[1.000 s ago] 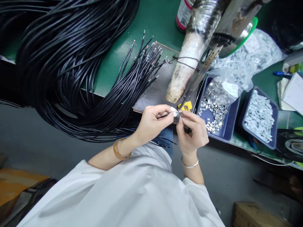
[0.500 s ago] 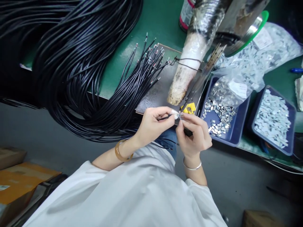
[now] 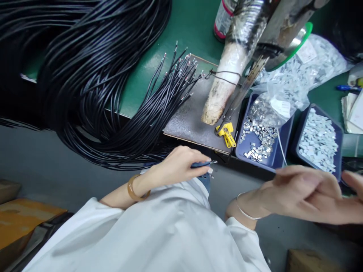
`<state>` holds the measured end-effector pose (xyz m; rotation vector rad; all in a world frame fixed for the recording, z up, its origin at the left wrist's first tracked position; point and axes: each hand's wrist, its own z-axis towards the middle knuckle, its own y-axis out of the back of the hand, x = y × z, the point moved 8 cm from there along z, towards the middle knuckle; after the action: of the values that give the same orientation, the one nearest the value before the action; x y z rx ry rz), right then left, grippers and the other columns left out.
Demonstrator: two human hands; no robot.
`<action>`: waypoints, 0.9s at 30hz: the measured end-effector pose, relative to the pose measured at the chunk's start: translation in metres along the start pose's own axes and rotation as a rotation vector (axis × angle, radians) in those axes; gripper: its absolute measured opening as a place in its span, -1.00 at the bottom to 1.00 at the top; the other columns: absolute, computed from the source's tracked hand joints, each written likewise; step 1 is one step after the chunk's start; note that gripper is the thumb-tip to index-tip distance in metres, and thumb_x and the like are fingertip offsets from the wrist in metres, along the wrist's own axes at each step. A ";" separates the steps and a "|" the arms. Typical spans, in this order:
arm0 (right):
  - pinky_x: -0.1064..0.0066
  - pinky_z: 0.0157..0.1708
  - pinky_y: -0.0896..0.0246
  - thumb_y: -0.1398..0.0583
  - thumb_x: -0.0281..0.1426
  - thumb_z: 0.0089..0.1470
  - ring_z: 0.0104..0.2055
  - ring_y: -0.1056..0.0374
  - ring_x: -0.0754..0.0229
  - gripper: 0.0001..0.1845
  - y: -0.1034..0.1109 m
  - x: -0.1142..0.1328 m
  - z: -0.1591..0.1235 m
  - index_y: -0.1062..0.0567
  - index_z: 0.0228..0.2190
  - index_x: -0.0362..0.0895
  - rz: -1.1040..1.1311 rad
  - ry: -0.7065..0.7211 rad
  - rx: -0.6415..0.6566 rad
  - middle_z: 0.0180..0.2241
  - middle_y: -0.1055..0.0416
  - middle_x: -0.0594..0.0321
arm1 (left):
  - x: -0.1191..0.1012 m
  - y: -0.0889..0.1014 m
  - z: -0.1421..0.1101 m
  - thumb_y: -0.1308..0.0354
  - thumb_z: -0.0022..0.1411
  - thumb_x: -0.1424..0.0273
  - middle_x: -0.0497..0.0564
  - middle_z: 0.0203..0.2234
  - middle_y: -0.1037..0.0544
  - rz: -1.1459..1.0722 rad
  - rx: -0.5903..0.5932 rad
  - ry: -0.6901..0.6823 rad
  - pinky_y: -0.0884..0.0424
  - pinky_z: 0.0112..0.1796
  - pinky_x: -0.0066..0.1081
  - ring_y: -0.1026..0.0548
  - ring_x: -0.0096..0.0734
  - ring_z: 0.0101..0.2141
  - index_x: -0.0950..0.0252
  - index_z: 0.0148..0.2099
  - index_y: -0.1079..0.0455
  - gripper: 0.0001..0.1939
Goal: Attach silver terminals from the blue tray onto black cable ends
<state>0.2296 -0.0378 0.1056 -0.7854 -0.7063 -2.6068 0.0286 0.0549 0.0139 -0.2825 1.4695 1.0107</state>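
Left hand (image 3: 185, 163) pinches a cable (image 3: 200, 164) in open space off the edge of the bench (image 3: 194, 28) — right hand (image 3: 309, 194) blurred, grip unclear.

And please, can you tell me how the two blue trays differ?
The left tray holds shiny metal pieces; the right tray holds pale pieces. The left tray shows its bottom between scattered pieces; in the right tray, pieces hide most of the bottom. Both trays are blue, with raised sides.
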 end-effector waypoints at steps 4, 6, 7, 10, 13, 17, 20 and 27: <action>0.29 -0.41 -0.39 -0.27 -0.32 0.17 -0.42 -0.51 0.16 -0.90 -0.043 -0.034 0.004 -0.50 -0.28 -0.06 -0.167 -0.183 0.269 -0.42 -0.44 0.32 | 0.015 0.073 -0.003 -0.25 0.27 0.39 0.03 -0.32 -0.67 0.091 -0.552 0.015 -0.48 -0.35 -0.47 -0.57 -0.44 -0.38 0.28 -0.16 -0.60 -0.86; 0.32 -0.35 -0.35 -0.29 -0.32 0.12 -0.43 -0.45 0.20 -0.87 -0.063 -0.056 0.005 -0.47 -0.41 -0.08 -0.274 -0.151 0.444 -0.46 -0.45 0.34 | 0.024 0.107 -0.007 -0.27 0.25 0.39 0.04 -0.29 -0.63 0.300 -0.798 0.040 -0.47 -0.27 -0.37 -0.54 -0.35 -0.30 0.24 -0.13 -0.58 -0.85; 0.32 -0.33 -0.34 -0.27 -0.36 0.11 -0.39 -0.45 0.19 -0.88 -0.070 -0.065 0.006 -0.45 -0.44 -0.08 -0.291 -0.117 0.500 -0.43 -0.47 0.32 | 0.029 0.117 -0.006 -0.31 0.20 0.38 0.05 -0.28 -0.60 0.385 -0.834 0.049 -0.47 -0.21 -0.32 -0.53 -0.29 -0.27 0.23 -0.13 -0.57 -0.83; 0.32 -0.28 -0.29 -0.21 -0.43 0.09 -0.30 -0.43 0.16 -0.88 -0.086 -0.081 0.009 -0.40 -0.48 -0.06 -0.321 -0.017 0.640 -0.35 -0.49 0.26 | 0.047 0.125 0.001 -0.33 0.15 0.41 0.01 -0.42 -0.51 0.511 -0.751 0.099 -0.42 -0.17 -0.25 -0.49 -0.26 -0.32 0.26 -0.18 -0.55 -0.85; 0.33 -0.36 -0.14 -0.16 -0.44 0.10 -0.37 -0.33 0.17 -0.87 -0.097 -0.080 0.010 -0.37 -0.48 -0.06 -0.460 0.078 0.731 -0.42 -0.42 0.27 | 0.049 0.119 -0.005 -0.26 0.16 0.47 -0.05 -0.51 -0.46 0.492 -0.678 0.111 -0.35 -0.32 -0.35 -0.40 -0.41 -0.48 0.28 -0.26 -0.54 -0.93; 0.33 -0.47 0.16 -0.12 -0.47 0.09 -0.44 -0.19 0.20 -0.87 -0.105 -0.071 0.010 -0.32 -0.49 -0.08 -0.671 0.187 0.755 -0.48 -0.30 0.27 | 0.041 0.115 -0.024 -0.24 0.13 0.51 -0.13 -0.57 -0.46 0.318 -0.721 0.136 -0.27 -0.47 -0.46 -0.29 -0.58 -0.59 0.30 -0.28 -0.53 -0.92; 0.34 -0.47 0.15 -0.13 -0.45 0.10 -0.42 -0.19 0.20 -0.87 -0.108 -0.073 0.009 -0.30 -0.47 -0.07 -0.657 0.189 0.770 -0.45 -0.32 0.26 | 0.052 0.125 -0.040 -0.27 0.14 0.48 -0.13 -0.54 -0.50 0.071 -0.871 0.190 -0.34 -0.48 -0.51 -0.41 -0.59 -0.55 0.29 -0.27 -0.48 -0.93; 0.37 -0.43 -0.19 -0.16 -0.44 0.08 -0.40 -0.32 0.22 -0.88 -0.083 -0.073 0.017 -0.33 -0.48 -0.06 -0.402 0.066 0.518 -0.41 -0.39 0.27 | 0.057 0.162 -0.059 -0.37 0.20 0.17 -0.21 -0.55 -0.48 -0.269 -1.164 -0.048 -0.31 -0.66 -0.56 -0.41 -0.68 -0.63 0.22 -0.31 -0.38 -0.71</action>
<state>0.2582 0.0519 0.0454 -0.4265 -1.5689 -2.5649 -0.1364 0.1295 0.0202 -1.2303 0.6190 1.5323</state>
